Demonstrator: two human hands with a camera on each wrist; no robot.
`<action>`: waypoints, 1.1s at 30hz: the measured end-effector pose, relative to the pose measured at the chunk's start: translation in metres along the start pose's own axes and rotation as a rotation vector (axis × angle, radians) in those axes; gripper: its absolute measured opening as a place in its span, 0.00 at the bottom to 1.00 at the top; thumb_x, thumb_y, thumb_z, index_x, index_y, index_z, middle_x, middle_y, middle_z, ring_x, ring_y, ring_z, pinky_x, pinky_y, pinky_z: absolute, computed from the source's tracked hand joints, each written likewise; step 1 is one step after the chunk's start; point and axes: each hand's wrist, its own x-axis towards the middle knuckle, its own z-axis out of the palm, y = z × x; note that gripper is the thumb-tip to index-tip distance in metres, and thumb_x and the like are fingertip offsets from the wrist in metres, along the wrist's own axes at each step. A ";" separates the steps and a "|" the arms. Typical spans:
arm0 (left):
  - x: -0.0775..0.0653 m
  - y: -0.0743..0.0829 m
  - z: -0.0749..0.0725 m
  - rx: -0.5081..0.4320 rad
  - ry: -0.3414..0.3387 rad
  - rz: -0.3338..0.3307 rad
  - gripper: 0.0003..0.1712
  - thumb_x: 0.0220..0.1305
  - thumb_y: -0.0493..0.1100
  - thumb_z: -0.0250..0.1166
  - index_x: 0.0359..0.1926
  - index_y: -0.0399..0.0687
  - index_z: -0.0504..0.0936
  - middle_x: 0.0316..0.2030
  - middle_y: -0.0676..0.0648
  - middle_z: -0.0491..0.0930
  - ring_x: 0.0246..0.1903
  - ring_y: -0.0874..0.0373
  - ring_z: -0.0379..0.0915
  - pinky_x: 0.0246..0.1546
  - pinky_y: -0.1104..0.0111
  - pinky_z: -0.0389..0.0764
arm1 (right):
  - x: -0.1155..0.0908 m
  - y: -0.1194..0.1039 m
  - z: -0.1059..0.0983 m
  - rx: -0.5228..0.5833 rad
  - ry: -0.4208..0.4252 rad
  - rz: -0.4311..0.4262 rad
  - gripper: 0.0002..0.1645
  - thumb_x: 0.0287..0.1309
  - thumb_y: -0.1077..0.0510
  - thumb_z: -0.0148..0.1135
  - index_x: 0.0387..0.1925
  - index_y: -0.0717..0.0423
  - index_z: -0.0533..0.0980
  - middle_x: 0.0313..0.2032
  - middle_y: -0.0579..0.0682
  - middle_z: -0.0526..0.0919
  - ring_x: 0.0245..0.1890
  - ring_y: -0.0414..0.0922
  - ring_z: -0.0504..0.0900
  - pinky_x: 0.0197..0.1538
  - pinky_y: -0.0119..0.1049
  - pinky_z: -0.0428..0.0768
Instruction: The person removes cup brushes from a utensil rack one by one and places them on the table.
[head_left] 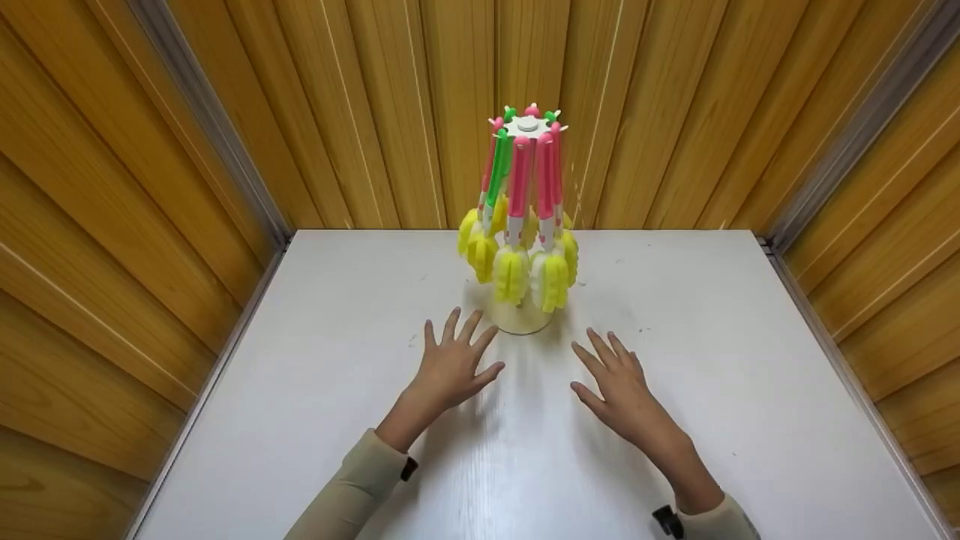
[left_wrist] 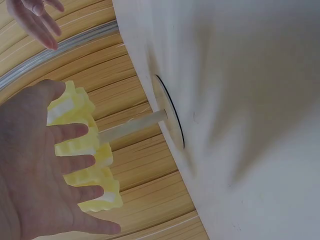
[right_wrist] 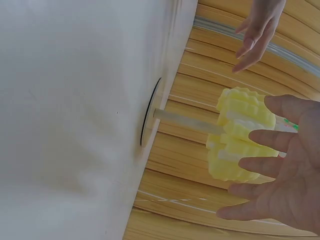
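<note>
On the white table stands a rack with a round cream base (head_left: 523, 318) and a white hooked top (head_left: 528, 126). Several brushes hang around it, with pink handles (head_left: 519, 180) or green handles (head_left: 498, 169) and yellow-and-white heads (head_left: 511, 276) pointing down. My left hand (head_left: 452, 370) is spread over the table, front left of the base, palm down and holding nothing. To the front right, my right hand (head_left: 619, 390) hovers with its fingers extended, also holding nothing. Both wrist views show the rack's pole (left_wrist: 132, 127) and the yellow heads (right_wrist: 242, 135) partly behind the fingers.
The white table (head_left: 337, 322) runs back to a wood-panelled wall (head_left: 390, 112). Panelled walls also rise at left and right, with grey metal strips (head_left: 217, 127) at the corners. The rack stands near the table's back edge.
</note>
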 end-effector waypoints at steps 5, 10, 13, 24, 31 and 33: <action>0.002 0.004 0.004 -0.046 -0.006 0.008 0.37 0.72 0.72 0.48 0.75 0.64 0.66 0.77 0.47 0.57 0.76 0.39 0.49 0.63 0.27 0.57 | 0.002 0.002 0.000 -0.006 -0.006 0.004 0.37 0.66 0.53 0.67 0.72 0.58 0.68 0.75 0.64 0.59 0.75 0.70 0.52 0.66 0.77 0.54; 0.010 0.014 0.011 -0.118 -0.043 0.001 0.36 0.73 0.71 0.48 0.75 0.65 0.65 0.78 0.48 0.56 0.76 0.39 0.49 0.64 0.29 0.58 | 0.002 0.003 0.003 -0.016 0.000 0.011 0.37 0.65 0.54 0.68 0.71 0.59 0.69 0.75 0.64 0.60 0.74 0.71 0.54 0.65 0.78 0.55; 0.019 0.021 0.017 -0.171 -0.068 0.003 0.36 0.73 0.71 0.49 0.75 0.64 0.66 0.77 0.48 0.57 0.75 0.40 0.50 0.65 0.30 0.59 | 0.002 0.003 0.005 -0.010 -0.003 0.024 0.37 0.64 0.54 0.68 0.71 0.59 0.69 0.75 0.65 0.61 0.74 0.70 0.53 0.65 0.78 0.55; 0.063 0.018 0.054 -0.270 -0.189 -0.098 0.42 0.72 0.69 0.52 0.77 0.53 0.61 0.77 0.40 0.54 0.77 0.39 0.45 0.71 0.38 0.56 | 0.004 0.002 0.006 0.010 -0.016 0.035 0.37 0.66 0.53 0.67 0.72 0.57 0.67 0.76 0.63 0.58 0.75 0.70 0.51 0.65 0.79 0.54; 0.090 0.007 0.072 -0.360 -0.187 -0.182 0.45 0.73 0.63 0.56 0.77 0.39 0.56 0.76 0.35 0.55 0.76 0.37 0.47 0.74 0.44 0.54 | 0.005 0.003 0.007 0.013 -0.025 0.028 0.37 0.67 0.51 0.66 0.72 0.57 0.68 0.76 0.64 0.58 0.75 0.70 0.52 0.66 0.78 0.53; 0.098 0.004 0.076 -0.364 -0.177 -0.188 0.45 0.74 0.61 0.56 0.77 0.37 0.55 0.75 0.34 0.56 0.76 0.37 0.48 0.74 0.46 0.55 | 0.005 0.003 0.007 0.012 -0.024 0.028 0.37 0.67 0.51 0.66 0.72 0.57 0.68 0.76 0.64 0.58 0.75 0.70 0.52 0.66 0.78 0.54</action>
